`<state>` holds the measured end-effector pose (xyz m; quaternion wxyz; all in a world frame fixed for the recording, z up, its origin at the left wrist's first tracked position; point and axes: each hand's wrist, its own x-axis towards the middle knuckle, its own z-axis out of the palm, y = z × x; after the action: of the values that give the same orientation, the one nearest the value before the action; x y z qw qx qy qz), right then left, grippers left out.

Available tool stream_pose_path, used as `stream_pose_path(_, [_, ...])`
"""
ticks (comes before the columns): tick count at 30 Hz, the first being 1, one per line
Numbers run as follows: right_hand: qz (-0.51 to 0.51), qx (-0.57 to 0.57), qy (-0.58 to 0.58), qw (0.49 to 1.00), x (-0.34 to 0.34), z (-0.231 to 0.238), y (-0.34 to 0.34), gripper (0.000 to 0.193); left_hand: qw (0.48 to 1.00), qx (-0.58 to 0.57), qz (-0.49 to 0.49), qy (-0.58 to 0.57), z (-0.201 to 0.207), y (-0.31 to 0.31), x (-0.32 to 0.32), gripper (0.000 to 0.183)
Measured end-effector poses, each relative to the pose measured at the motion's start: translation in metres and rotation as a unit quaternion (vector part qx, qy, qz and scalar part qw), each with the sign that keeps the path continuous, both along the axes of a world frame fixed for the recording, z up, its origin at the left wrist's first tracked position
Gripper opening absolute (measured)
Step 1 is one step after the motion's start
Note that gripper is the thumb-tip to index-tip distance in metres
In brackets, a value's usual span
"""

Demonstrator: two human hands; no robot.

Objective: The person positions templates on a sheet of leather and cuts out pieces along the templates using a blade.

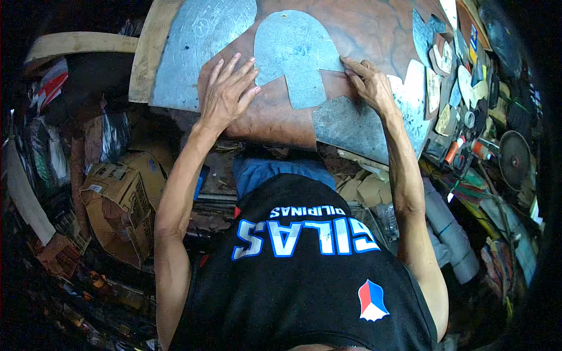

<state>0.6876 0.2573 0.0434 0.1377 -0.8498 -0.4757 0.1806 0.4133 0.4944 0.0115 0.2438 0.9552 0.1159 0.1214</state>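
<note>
Lying on brown leather (357, 26), the flat grey piece (297, 50) looks mushroom-shaped.

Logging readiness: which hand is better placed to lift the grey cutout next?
The right hand, probably: its fingers curl at the right corner of the grey cutout; the left hand lies spread.

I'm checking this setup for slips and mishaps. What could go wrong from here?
The grey cutout might slide on the brown sheet, since the left hand and right hand are only at its sides. If its corners are sharp, they could nick either hand. Small light-coloured pieces crowd the area beyond the right hand, so a sideways sweep might scatter them.
</note>
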Motion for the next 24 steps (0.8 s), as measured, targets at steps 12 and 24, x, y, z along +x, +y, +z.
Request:
stream_pose_path(12, [0.02,0.04,-0.026,0.999,0.0021,-0.0066,-0.0026,0.038,1.0,0.023,-0.003,-0.003,-0.0016,0.0021,0.0011,0.035])
stream_pose_path(24, [0.01,0.027,-0.017,0.999,-0.0002,-0.0069,-0.0054,0.037,0.999,0.032,-0.004,0.008,0.0009,-0.0026,0.0011,0.036])
